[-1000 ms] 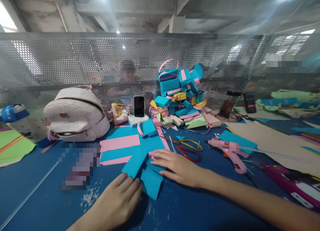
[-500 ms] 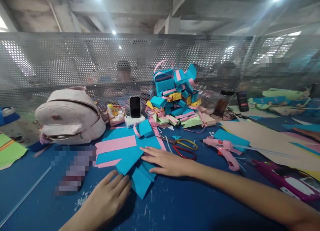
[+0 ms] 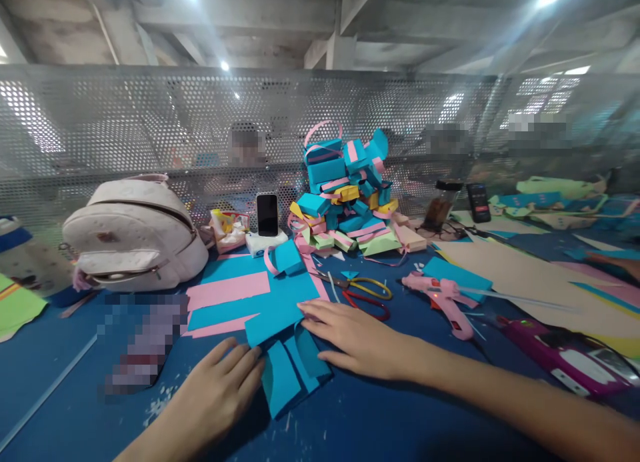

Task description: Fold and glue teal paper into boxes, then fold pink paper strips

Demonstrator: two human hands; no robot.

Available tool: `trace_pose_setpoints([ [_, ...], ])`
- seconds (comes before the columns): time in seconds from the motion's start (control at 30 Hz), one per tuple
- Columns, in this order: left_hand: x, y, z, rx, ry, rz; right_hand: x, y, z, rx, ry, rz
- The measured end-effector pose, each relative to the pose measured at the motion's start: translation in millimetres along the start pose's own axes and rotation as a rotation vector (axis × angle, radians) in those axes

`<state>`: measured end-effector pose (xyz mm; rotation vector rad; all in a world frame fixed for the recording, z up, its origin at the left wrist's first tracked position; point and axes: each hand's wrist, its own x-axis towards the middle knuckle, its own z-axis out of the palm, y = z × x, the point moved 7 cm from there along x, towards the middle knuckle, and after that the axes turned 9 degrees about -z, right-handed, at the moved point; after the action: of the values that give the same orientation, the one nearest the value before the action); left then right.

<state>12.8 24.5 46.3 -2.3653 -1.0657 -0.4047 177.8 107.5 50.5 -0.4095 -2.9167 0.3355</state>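
We see the folded blue paper (image 3: 283,377) on the blue tabletop (image 3: 430,415), between the two hands and over the near edge of the flat blue sheets (image 3: 297,290). The left hand (image 3: 227,377) lies at its left edge, fingers curled and close together; the thumb is hidden, so we cannot tell whether they clamp it. The right hand (image 3: 357,335) rests palm down on its right side, fingers extended, the lowest digit apart from the others. Blurred squares mask an object (image 3: 147,342) at left; the frame cuts off the bottle (image 3: 37,265) and both forearms. We note an expanse of tabletop from the hands to the lower edge; the scissors (image 3: 346,284) lie just beyond the right hand, the pink glue gun (image 3: 431,285) farther right. The backpack (image 3: 135,232) bears a badge, and the right-hand phone (image 3: 479,203) a lit screen; we can read neither.
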Motion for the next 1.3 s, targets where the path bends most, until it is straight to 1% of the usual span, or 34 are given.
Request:
trace_pose_setpoints([
  [0.2,5.1,7.9,9.9,0.012,-0.032,0.015,-16.6,-6.2,1.9,-0.037,-0.002,0.008],
  [0.37,4.5,16.4,13.7,0.02,-0.043,0.015,-22.7,-8.5,1.5,-0.073,0.015,0.023],
  [0.53,2.5,23.5,16.4,0.036,-0.053,0.05,-20.5,-4.0,0.9,-0.103,0.034,0.035],
  [0.73,2.6,26.4,19.1,0.032,-0.057,0.004,-13.3,-1.7,-0.5,-0.138,0.069,0.028],
  [0.9,4.9,30.7,22.2,0.042,-0.081,-0.03,-9.2,-4.3,-4.5,-0.151,0.091,0.079],
  [0.97,5.9,32.5,24.1,0.032,-0.098,-0.054,-8.7,-5.2,-1.1,-0.177,0.074,0.09],
  [1.07,7.2,35.6,28.1,0.011,-0.12,-0.085,-8.2,-6.1,10.6,-0.21,0.023,0.083],
  [1.3,16.1,42.0,37.6,0.022,-0.215,-0.107,-1.5,-10.0,34.6,-0.222,-0.051,0.06],
])
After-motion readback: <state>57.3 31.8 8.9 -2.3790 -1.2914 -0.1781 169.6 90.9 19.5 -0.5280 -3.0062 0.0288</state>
